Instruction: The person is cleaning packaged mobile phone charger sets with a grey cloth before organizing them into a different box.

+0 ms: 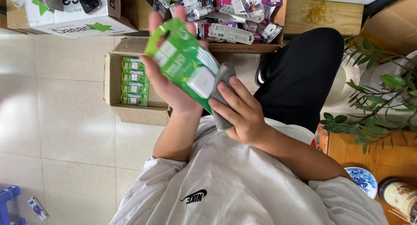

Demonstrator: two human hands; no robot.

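Observation:
My left hand (167, 83) holds a flat green and white retail package (184, 62) with a hang hole at its top, tilted up in front of me. My right hand (241, 114) grips a grey cloth (222, 79) and presses it against the package's lower right edge. Behind the package sits an open cardboard box (114, 83) on the floor, with several similar green packages (134, 81) stacked inside on edge.
A larger cardboard box (243, 46) full of mixed small packaged items stands beyond. A white and green carton (74, 20) is at the top left. A wooden stand (373, 151) with a leafy plant (378, 103) is at right. Blue plastic item (8, 203) at bottom left.

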